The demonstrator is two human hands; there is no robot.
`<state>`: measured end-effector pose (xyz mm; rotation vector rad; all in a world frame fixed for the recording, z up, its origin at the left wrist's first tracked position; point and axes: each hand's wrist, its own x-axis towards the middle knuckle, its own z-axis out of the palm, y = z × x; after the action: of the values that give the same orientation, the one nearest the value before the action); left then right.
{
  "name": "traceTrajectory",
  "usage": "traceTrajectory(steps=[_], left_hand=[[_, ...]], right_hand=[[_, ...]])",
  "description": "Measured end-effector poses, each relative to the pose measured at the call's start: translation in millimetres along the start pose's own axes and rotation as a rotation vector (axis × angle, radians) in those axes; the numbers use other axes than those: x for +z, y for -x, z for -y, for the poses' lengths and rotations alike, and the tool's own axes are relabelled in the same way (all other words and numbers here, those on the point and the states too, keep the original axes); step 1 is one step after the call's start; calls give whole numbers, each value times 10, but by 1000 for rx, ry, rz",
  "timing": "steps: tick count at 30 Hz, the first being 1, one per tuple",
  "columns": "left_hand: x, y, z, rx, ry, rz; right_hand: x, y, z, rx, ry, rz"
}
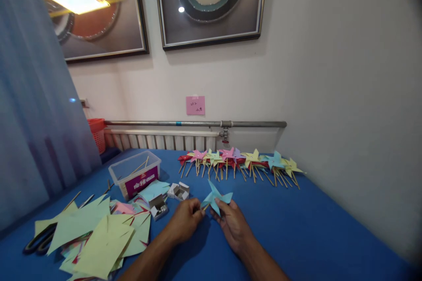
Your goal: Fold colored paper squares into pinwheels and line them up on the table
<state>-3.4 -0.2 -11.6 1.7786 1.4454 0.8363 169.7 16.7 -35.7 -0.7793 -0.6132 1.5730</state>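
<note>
A light blue paper pinwheel (215, 197) is held up over the blue table (283, 237). My right hand (234, 224) grips it from the right, thumb across the paper and fingers beneath. At its left edge my left hand (188, 218) is closed around a short wooden stick (206, 207) that shows between fingers and paper. Just beyond my left hand lie two small open boxes, a white one (180, 191) and one with shiny metal bits (158, 207). How the stick meets the pinwheel's back is hidden.
Finished-looking pinwheels (227, 154) lie in a row along the back. A clear plastic tub (135, 173) with sticks stands left. Cut paper sheets (103, 241) are piled front left, beside black-handled scissors (39, 239). A pipe (198, 124) and radiator run behind the table.
</note>
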Motion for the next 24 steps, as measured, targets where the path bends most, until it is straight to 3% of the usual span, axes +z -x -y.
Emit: traceTrajectory(steps=[24], left_hand=[[27,10,-8,-12,18,-2]], right_hand=[[-11,-9,-11,-11,28,22]])
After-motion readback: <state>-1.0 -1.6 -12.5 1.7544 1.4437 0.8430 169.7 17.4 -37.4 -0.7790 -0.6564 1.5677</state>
